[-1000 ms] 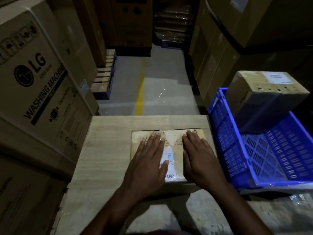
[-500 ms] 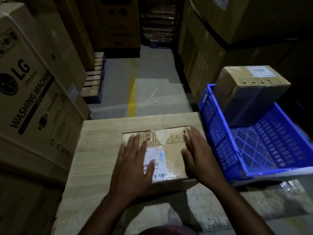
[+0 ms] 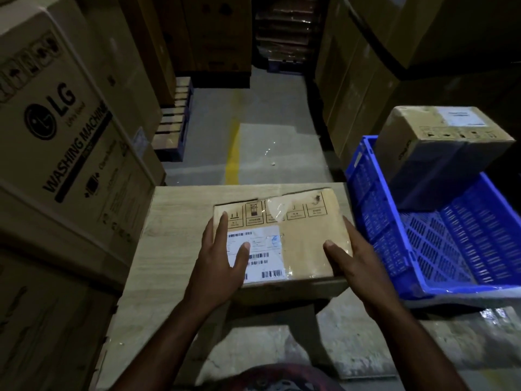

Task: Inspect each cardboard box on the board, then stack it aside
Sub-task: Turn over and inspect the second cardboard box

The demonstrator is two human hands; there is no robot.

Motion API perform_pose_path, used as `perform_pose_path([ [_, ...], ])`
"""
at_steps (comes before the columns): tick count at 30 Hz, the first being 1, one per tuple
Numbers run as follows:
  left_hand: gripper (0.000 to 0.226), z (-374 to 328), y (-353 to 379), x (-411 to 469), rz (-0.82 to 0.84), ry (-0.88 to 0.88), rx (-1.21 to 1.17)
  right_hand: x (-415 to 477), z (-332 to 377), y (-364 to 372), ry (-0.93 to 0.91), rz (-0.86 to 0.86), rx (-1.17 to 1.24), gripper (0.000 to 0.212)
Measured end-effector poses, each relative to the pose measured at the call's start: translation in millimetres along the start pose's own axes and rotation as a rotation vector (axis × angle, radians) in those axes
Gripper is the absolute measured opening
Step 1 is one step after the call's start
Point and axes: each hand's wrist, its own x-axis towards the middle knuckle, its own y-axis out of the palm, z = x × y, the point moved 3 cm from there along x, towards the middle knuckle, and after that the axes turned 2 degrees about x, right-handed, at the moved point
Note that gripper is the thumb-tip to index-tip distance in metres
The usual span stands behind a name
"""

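Left hand (image 3: 222, 266): grips box's left edge, thumb on the label.
Box (image 3: 304, 241): on board (image 3: 174, 221), near-right; palms lay flat on top before, now both hands clamp its sides.
Right hand (image 3: 355, 261): thumb on top, fingers round right side.
Meaning: check likely done, lift next.
Blue crate (image 3: 366, 198): just beside, probable stack spot.

Both bare forearms reached in from the lower edge of the view and angled toward each other. The left hand (image 3: 220, 266) held the left side of the box (image 3: 304, 244), its thumb laid flat on top and its fingers (image 3: 222, 221) stretched forward along the edge. The right hand (image 3: 356, 263) clasped the right side, thumb pressed on top near the front corner, the other fingers wrapped down the side and mostly hidden. Both wrists were nearly straight.
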Motion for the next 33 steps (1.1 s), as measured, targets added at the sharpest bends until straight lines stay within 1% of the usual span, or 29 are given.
perform_pose_path([
  [2, 0.074, 5, 3, 2, 0.028, -0.025, -0.036, -1, 15, -1, -0.076, -0.011, -0.092, 0.056],
  [4, 0.081, 12, 11, 3, 0.100, -0.072, -0.064, -2, 27, 3, -0.118, -0.059, -0.202, 0.067],
  [6, 0.081, 16, 20, 1, 0.199, -0.142, -0.058, -6, 36, 17, -0.139, -0.052, -0.233, 0.067],
  [8, 0.073, 18, 23, -2, 0.235, -0.224, -0.089, -11, 41, 33, -0.187, -0.001, -0.283, 0.063],
  [10, 0.065, 14, 18, -4, 0.199, -0.239, -0.141, -13, 43, 43, -0.207, 0.025, -0.289, 0.062],
  [13, 0.059, -3, 9, -5, 0.171, -0.136, -0.220, -7, 34, 48, -0.164, 0.066, -0.212, 0.058],
  [15, 0.060, -15, 7, -5, 0.181, -0.079, -0.241, 1, 16, 52, -0.155, 0.124, -0.335, 0.053],
  [17, 0.063, -23, 3, -3, 0.156, -0.085, -0.258, 10, -2, 53, -0.164, 0.144, -0.487, 0.053],
  [20, 0.074, -21, -2, 1, 0.112, -0.123, -0.325, 26, -24, 42, -0.119, 0.094, -0.584, 0.064],
  [22, 0.074, -10, -1, 3, 0.115, -0.142, -0.319, 34, -35, 32, -0.085, 0.076, -0.632, 0.068],
  [23, 0.074, -3, -2, 4, 0.116, -0.151, -0.306, 37, -40, 29, -0.079, 0.076, -0.653, 0.069],
  [26, 0.087, 14, -6, 7, 0.147, -0.131, -0.246, 41, -48, 32, -0.100, 0.066, -0.697, 0.066],
  [27, 0.089, 17, -7, 7, 0.154, -0.119, -0.229, 41, -49, 36, -0.116, 0.054, -0.706, 0.066],
  [30, 0.079, 24, -12, 8, 0.136, -0.116, -0.237, 40, -50, 51, -0.160, 0.015, -0.740, 0.069],
  [33, 0.069, 40, -15, 8, 0.129, -0.124, -0.344, 41, -50, 69, -0.216, 0.007, -0.848, 0.077],
])
